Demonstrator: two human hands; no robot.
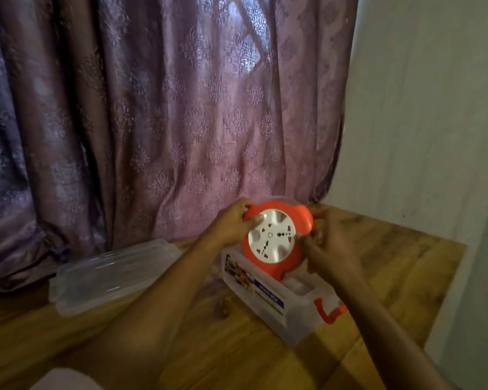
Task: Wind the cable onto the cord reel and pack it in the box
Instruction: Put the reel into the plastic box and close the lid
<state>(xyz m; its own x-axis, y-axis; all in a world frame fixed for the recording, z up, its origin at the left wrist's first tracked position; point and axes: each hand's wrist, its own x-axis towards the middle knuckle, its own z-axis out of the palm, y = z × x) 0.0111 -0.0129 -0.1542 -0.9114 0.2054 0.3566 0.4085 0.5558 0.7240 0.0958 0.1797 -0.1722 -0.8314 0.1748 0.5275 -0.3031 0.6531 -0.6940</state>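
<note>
Holding reel (276, 237) upright over box (273, 299), left hand (231, 223) gripping its rim, right hand (326, 243) blurred, grip unclear, cable hidden, lid (110, 273) toward floor's left edge.

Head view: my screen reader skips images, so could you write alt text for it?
Two hands, left and right, hold an orange cord reel upright over an open clear plastic box on a wooden floor. The box's lid lies to its left, before a purple curtain.
</note>
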